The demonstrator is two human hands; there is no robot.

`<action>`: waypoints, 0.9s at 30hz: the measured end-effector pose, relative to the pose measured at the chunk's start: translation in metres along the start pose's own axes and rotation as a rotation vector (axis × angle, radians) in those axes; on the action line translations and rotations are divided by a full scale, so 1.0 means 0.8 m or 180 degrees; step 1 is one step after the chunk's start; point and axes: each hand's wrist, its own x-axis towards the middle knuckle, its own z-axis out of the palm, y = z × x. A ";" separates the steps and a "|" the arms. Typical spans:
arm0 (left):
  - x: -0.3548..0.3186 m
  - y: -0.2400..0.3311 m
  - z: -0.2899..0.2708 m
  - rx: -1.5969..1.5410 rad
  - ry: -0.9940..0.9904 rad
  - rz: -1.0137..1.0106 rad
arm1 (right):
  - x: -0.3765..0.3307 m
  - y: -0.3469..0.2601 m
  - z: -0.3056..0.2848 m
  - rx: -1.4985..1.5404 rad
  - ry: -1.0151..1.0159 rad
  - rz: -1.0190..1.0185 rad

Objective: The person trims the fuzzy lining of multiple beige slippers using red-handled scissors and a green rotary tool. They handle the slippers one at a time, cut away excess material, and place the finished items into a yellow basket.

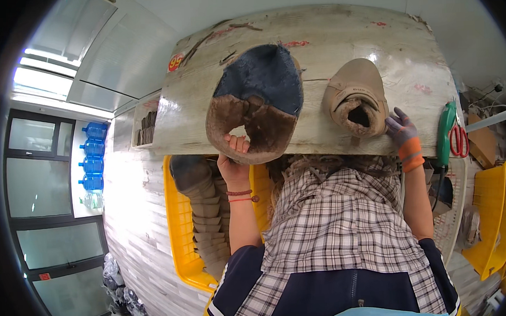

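Showing the workstation as I monitor it remotely, the head view places the left hand (234,163) at the near edge of the worktable (188,115), its bare fingers curled over the lower rim of a lined shoe upper (274,128) and grasping it. The upper's open side faces me: dark blue cloth in the far part, brown fleece in the near part. To its right, a tan shoe (358,75) rests on the worktable, toe pointing away, fleecy opening toward the wearer. Beside it lies the right hand (404,132), in a grey glove with an orange cuff, fingers loosely extended and clasping nothing; I cannot tell whether they touch the shoe. Farther right are a green tool (446,126) and red-handled scissors (460,141). Below left, a yellow basket (180,256) holds stacked pieces (205,215).
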 end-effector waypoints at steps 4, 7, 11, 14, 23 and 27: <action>-0.004 0.004 -0.007 0.0017 0.0330 -0.0233 | -0.027 -0.002 -0.009 -0.1492 0.0357 -0.1089; -0.003 -0.003 0.001 0.0434 0.1086 -0.0311 | -0.060 -0.023 -0.029 -0.2228 0.0774 -0.1314; -0.004 -0.011 -0.003 0.0920 0.1770 -0.0325 | -0.082 -0.036 -0.067 -0.3039 0.1269 -0.1780; -0.001 -0.022 0.013 0.1005 0.1940 -0.0516 | -0.095 -0.047 -0.081 -0.3064 0.1408 -0.1842; 0.009 0.007 -0.038 0.0949 0.1973 -0.0564 | -0.113 -0.029 -0.037 -0.2776 0.0801 -0.1541; 0.016 0.002 -0.009 0.1206 0.1854 -0.0715 | -0.116 -0.032 -0.027 -0.3118 0.0738 -0.1673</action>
